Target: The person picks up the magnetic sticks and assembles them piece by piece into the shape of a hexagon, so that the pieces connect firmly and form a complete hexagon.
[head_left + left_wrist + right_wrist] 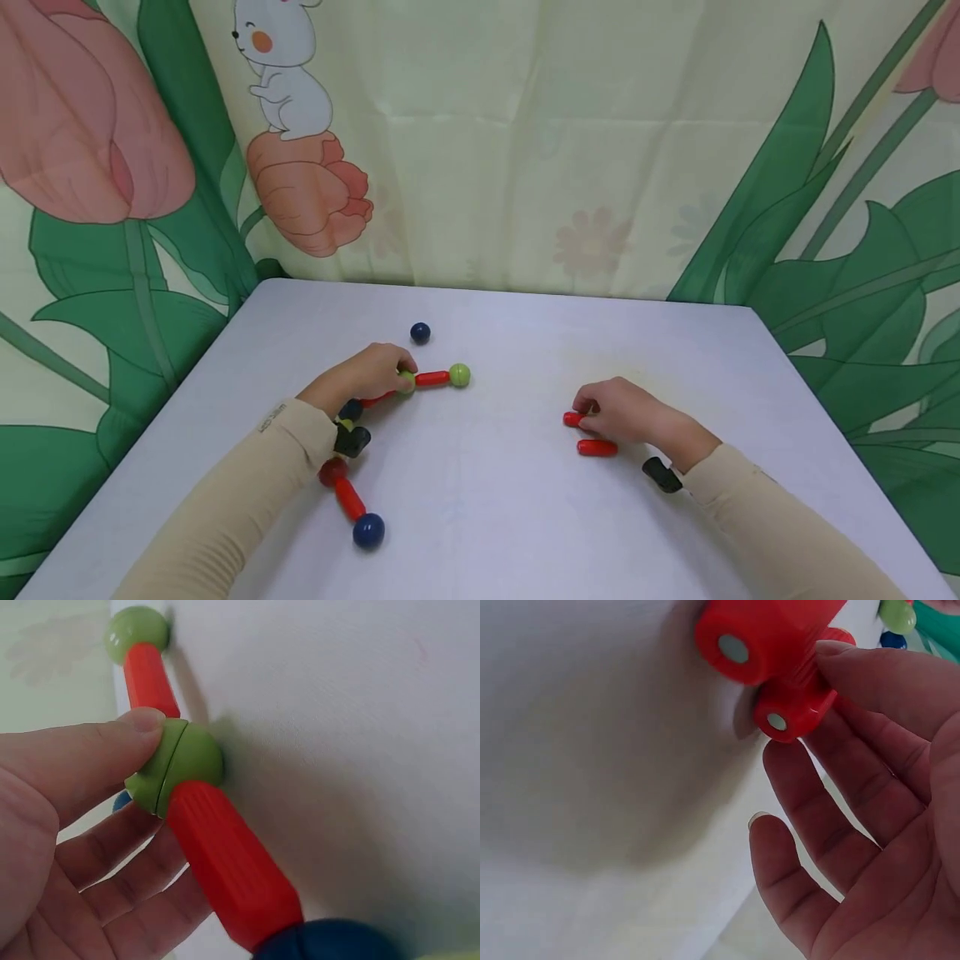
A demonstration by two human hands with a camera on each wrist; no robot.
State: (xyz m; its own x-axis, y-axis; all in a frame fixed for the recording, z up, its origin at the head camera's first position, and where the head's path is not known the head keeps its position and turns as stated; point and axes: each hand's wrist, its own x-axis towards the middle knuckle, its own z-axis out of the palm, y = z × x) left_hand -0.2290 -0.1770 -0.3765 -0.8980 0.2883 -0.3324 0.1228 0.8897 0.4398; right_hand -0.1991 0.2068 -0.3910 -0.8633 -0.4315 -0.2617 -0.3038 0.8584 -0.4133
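Note:
My left hand (375,372) pinches a green ball (196,754) between thumb and fingers. From that ball a red rod (432,379) runs to another green ball (460,375), and a second red rod (232,862) leads to a dark blue ball (330,942). My right hand (622,410) pinches a red magnetic rod (793,712) with thumb and fingers, low over the table. Beside it lies another red rod (597,448), its pale round end facing the right wrist camera.
A loose dark blue ball (420,333) lies beyond my left hand. Near my left forearm, a red ball (332,472), a red rod (349,499) and a blue ball (368,531) form a line, partly hidden by the wrist camera. The white table (487,500) meets a printed curtain behind.

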